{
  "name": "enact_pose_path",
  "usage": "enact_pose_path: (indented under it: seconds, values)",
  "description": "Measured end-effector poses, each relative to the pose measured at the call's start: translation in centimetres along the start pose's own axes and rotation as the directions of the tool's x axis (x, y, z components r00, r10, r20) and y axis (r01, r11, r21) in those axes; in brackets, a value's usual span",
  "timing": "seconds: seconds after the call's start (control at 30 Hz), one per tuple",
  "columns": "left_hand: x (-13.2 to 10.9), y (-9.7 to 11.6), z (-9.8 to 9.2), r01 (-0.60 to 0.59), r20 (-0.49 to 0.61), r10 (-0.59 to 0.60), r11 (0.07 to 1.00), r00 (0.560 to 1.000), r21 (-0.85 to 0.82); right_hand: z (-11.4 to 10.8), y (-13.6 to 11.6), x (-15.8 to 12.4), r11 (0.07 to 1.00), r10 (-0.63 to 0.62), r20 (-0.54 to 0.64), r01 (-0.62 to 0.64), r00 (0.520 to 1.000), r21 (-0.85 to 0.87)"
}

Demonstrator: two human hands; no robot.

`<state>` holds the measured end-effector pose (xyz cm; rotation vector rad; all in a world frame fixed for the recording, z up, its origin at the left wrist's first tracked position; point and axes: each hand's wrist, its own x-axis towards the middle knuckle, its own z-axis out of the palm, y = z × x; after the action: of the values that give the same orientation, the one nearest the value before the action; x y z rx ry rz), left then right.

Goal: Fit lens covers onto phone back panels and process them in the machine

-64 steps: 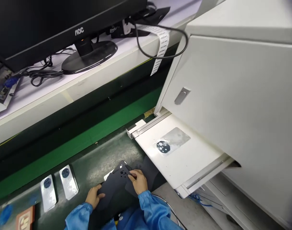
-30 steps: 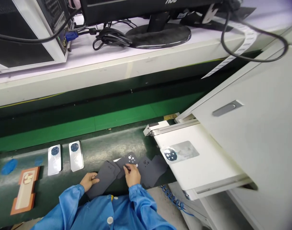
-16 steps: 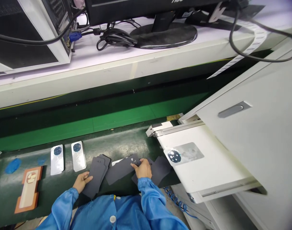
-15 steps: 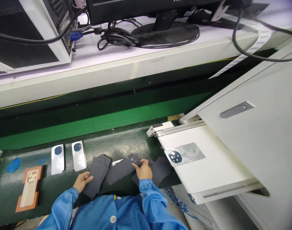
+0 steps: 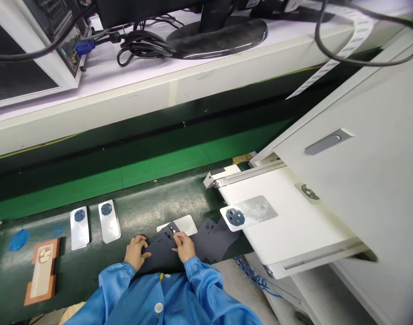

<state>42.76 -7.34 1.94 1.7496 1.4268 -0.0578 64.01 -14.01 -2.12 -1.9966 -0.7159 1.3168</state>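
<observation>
Both my hands hold a stack of dark grey phone back panels (image 5: 160, 249) with camera cut-outs, low over the green bench. My left hand (image 5: 136, 253) grips its left side, fingers behind and thumb in front. On the upper right, my right hand (image 5: 184, 246) pinches the edge near the cut-outs. Just behind lies a white panel (image 5: 185, 223), partly covered by the stack. More dark panels (image 5: 209, 239) lie fanned out to the right of my right hand.
A white conveyor belt (image 5: 288, 216) at right carries a silvery panel with a dark camera circle (image 5: 235, 216), overhanging its end; another panel (image 5: 308, 192) shows at the machine opening. Two white phone panels (image 5: 80, 230) (image 5: 110, 223) and an orange fixture (image 5: 42, 271) lie at left. A monitor stand (image 5: 216, 38) is above.
My left hand has moved right and my right hand left, bringing the dark panels together into one stack. The belt panel has shifted toward its near end, and another appears at the opening.
</observation>
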Motion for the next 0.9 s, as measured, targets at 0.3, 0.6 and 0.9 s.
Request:
enact_pose_path:
  seconds: [0.3, 0.6, 0.9]
  values:
    - [-0.2, 1.5, 0.9, 0.082, 0.026, -0.089, 0.973, 0.996, 0.215, -0.8, -2.1, -2.0, 0.934, -0.083, -0.084, 0.048, 0.993, -0.354]
    - [-1.0, 1.0, 1.1, 0.099, 0.094, -0.129, 0.956, 0.987, 0.276, 0.1, -2.7, -3.4, 0.877, -0.077, 0.109, 0.119, 0.991, -0.465]
    - [-1.6, 0.2, 1.7, 0.173, 0.189, -0.228, 0.947, 0.955, 0.27, -2.4, -3.9, -2.3, 0.722, -0.228, 0.083, 0.226, 0.97, -0.654]
